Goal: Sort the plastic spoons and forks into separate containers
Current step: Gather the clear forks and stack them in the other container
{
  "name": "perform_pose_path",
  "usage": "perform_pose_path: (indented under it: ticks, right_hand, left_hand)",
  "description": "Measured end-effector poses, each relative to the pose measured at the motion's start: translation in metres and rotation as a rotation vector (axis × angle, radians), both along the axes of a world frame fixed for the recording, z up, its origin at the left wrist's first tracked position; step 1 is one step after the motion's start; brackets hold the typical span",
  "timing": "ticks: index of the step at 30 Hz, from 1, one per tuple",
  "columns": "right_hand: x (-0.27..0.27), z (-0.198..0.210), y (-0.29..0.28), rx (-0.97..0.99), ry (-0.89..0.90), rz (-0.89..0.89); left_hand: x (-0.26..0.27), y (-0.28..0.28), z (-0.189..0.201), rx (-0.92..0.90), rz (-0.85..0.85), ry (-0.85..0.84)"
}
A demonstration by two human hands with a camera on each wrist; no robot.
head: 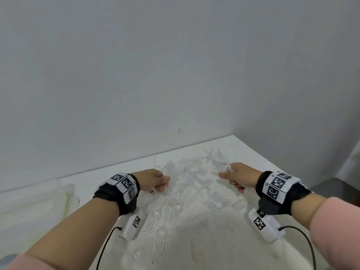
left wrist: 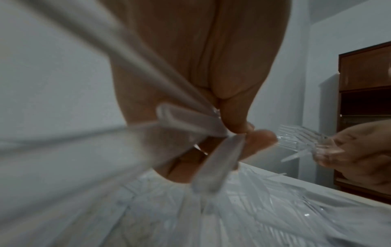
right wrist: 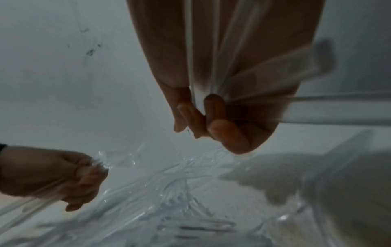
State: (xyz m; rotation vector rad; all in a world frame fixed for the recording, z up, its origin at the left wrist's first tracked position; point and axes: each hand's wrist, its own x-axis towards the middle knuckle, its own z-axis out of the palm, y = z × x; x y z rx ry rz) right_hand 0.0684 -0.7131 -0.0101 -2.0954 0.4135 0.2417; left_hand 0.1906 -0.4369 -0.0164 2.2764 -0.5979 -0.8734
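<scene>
A loose pile of clear plastic forks and spoons (head: 194, 190) covers the middle of the white table (head: 204, 240). Above the pile's left side my left hand (head: 163, 182) grips a bundle of clear utensils (left wrist: 190, 120) by their handles. Their heads (right wrist: 110, 158) are too blurred to tell which kind they are. Above the right side my right hand (head: 228, 176) grips several clear forks (left wrist: 300, 138). Their tines stick up past the knuckles, and the handles (right wrist: 264, 75) fan out under the palm. The two hands are apart, with the pile between them.
A translucent white container (head: 39, 199) lies on the table at the far left. The grey wall (head: 175, 75) runs close behind the pile. A dark surface (head: 335, 184) sits beyond the table's right edge, and a brown wooden cabinet (left wrist: 366, 100) stands farther right.
</scene>
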Motion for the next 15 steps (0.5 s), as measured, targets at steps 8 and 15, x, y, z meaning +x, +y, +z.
perform_pose_path:
  ticks: [8, 15]
  right_hand:
    - [0.042, 0.003, 0.025, -0.416, 0.088, 0.236]
    - [0.057, -0.002, 0.012, -0.448, 0.160, 0.395]
  left_hand:
    - [-0.015, 0.000, -0.002, -0.289, 0.288, 0.233]
    - [-0.017, 0.003, -0.004, -0.329, 0.361, 0.268]
